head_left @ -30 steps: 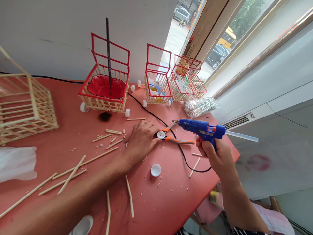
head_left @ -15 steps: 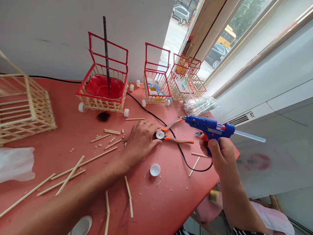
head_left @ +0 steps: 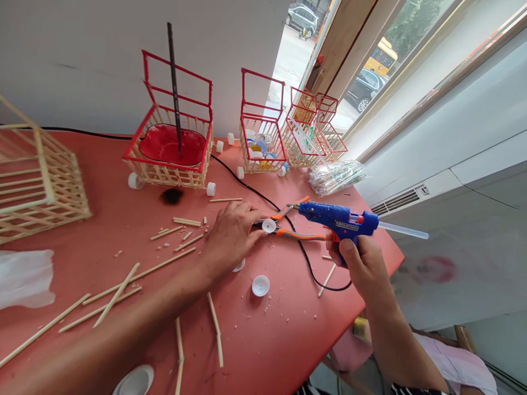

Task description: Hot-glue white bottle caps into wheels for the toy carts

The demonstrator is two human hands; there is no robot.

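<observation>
My right hand (head_left: 357, 260) grips a blue hot glue gun (head_left: 335, 220), a clear glue stick jutting from its back and its nozzle pointing left. My left hand (head_left: 235, 233) is closed at the fingertips on the edge of a white bottle cap (head_left: 269, 225), hollow side up. Orange-and-grey pliers (head_left: 298, 235) lie under that cap, handles spread to the right, their jaws hidden by cap and fingers. The nozzle hovers over the upper handle, apart from the cap. Another white cap (head_left: 261, 286) rests nearer on the table, and one more (head_left: 239, 265) shows partly beneath my left wrist.
Red-trimmed stick carts stand along the back: one (head_left: 168, 170) holds a red bowl (head_left: 158, 149) with a dark brush, another (head_left: 247, 159) bottle caps. An unpainted stick basket (head_left: 61, 192) stands left. Loose sticks (head_left: 140, 274) and crumbs litter the red table (head_left: 296, 329). A black cord (head_left: 307, 258) crosses it.
The glue gun in my right hand has moved left and slightly down, closer to the held cap. My left hand has barely shifted, and a cap edge now shows under its wrist.
</observation>
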